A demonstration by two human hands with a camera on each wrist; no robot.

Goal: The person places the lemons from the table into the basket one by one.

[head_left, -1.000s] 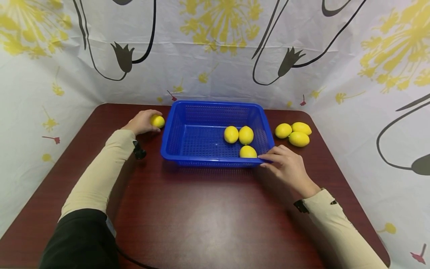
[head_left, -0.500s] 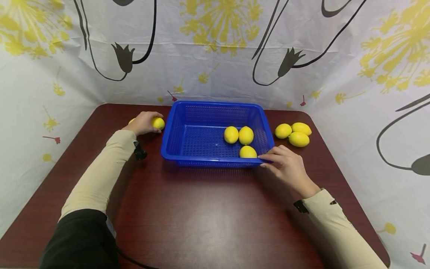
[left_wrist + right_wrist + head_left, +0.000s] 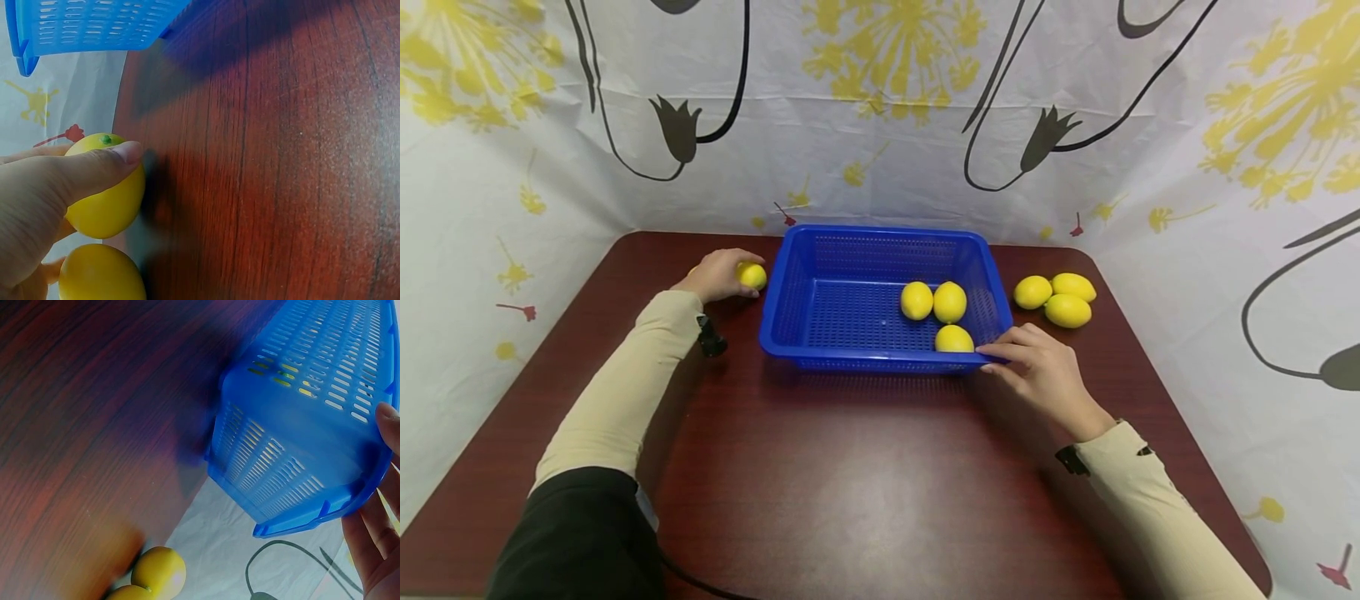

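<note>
- Vs. 1.0 s ago: a sliver of the second smooth yellow lemon [image 3: 100, 275] now shows left of the person's left hand [image 3: 715, 276] in the head view; that sliver is smaller than 0.5 s ago.
- Left hand's fingers narrow, pinching the green-tipped yellow lemon [image 3: 103, 206], thumb across its rounded side; place: upper left of the head frame, near the blue basket's left wall.
- Second lemon just beside it, lower left of the left wrist view, fingertip behind; can't tell if gripped.
- Person's right hand [image 3: 1037, 367] unchanged: fingers narrow, pinching the rim of the rectangular blue plastic basket [image 3: 880, 356] at its near right corner.
- Basket unmoved, centre of frame; slotted walls, mesh-like bottom, rounded corners.
- Inside, right half: three glossy yellow lemons [image 3: 950, 302], same spots as before.
- Right of basket: cluster of three oval yellow lemons [image 3: 1067, 310], also unmoved.
- Dark red-brown wood-grain tabletop [image 3: 865, 483], slight sheen.
- Behind: creased white floral-print sheet [image 3: 880, 167], yellow and grey-brown motifs.
</note>
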